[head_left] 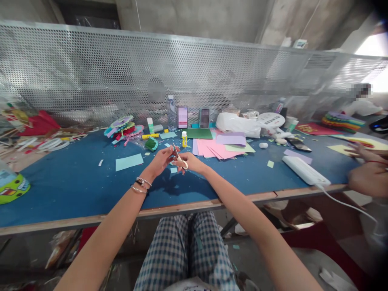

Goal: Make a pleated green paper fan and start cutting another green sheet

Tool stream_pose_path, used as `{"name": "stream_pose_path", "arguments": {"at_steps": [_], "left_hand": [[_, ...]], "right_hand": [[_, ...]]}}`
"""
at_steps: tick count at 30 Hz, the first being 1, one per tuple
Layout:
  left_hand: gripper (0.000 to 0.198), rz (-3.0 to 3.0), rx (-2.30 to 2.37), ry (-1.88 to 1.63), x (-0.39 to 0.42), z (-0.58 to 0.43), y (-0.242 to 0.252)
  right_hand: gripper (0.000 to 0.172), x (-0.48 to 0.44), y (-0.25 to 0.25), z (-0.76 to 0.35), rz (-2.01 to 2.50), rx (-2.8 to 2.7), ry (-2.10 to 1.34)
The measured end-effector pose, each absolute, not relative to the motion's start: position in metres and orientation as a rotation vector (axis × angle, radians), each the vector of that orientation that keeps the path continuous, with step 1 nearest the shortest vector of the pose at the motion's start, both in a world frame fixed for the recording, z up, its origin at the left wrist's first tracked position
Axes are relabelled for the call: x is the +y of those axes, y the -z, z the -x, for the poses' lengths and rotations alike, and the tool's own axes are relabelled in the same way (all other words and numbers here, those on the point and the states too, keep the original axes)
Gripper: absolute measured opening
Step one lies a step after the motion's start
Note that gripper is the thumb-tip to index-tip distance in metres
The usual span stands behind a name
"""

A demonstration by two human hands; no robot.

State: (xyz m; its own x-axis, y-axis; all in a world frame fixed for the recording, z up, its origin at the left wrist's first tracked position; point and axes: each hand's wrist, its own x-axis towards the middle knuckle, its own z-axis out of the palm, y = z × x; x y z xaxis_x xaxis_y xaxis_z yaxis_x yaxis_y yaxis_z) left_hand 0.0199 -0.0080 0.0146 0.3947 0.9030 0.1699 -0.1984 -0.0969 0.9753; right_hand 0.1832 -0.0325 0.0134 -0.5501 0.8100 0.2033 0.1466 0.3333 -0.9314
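My right hand (pixel 193 162) is closed around scissors (pixel 182 163) with cream-white handles, their blades pointing up and left. The blade tips reach the fingers of my left hand (pixel 162 161), which are pinched together. What lies between those fingers is too small to make out. Below the hands, a small light-blue paper scrap (pixel 173 170) rests on the blue tabletop. To the left is a light-blue paper sheet (pixel 129 162). A dark green and teal paper piece (pixel 151 144) lies beyond my left hand, and a yellow glue stick (pixel 184 139) stands behind the scissors.
Pink paper sheets (pixel 209 148) and a lilac sheet (pixel 230 138) lie right of my hands. Two phones (pixel 182 117) and a water bottle (pixel 171 113) stand against the perforated metal panel. A white power bank (pixel 305 170) with a cable lies near another person's hand (pixel 365 171).
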Motion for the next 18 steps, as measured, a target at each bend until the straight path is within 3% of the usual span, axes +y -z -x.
{"name": "stream_pose_path", "arguments": {"at_steps": [9, 15, 18], "left_hand": [[0.041, -1.353, 0.597, -1.082, -0.006, -0.022, -0.012], [0.039, -1.759, 0.980, -1.499, -0.018, -0.027, -0.012], [0.036, -1.943, 1.089, -1.544, -0.022, -0.027, -0.010]], "right_hand": [[0.029, -0.032, -0.010, -0.184, 0.891, -1.949, -1.079], [0.014, -0.031, -0.010, -0.181, 0.992, -1.864, -0.933], [0.010, -0.032, -0.011, -0.179, 1.041, -1.870, -0.878]]}}
